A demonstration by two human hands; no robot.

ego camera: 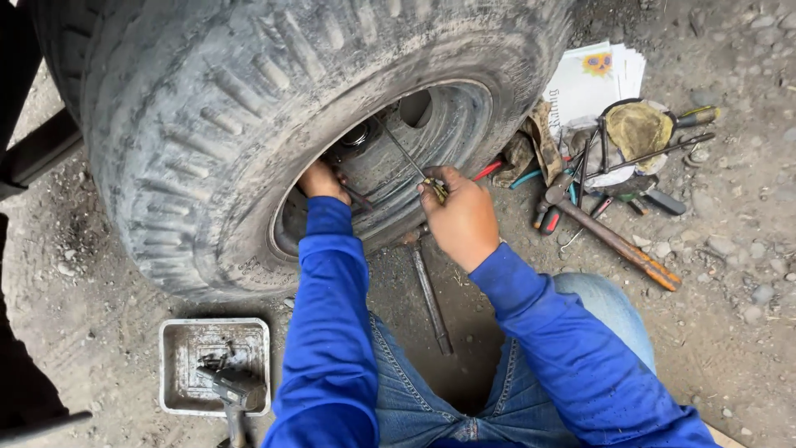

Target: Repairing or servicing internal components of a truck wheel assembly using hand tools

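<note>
Bright blue long sleeves on both arms, cuffs at the wrists, hands bare, faded blue jeans (414, 398) with visible seam stitching.

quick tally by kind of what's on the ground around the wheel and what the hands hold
Tyre with wheel rim: 1
Thin screwdriver in right hand: 1
Left hand inside the rim: 1
Metal tray: 1
Hammers: 2, one over the tray, one with the tools
Long bar: 1
Paper stack: 1
Total: 8 things, plus a tool pile too tangled to count
</note>
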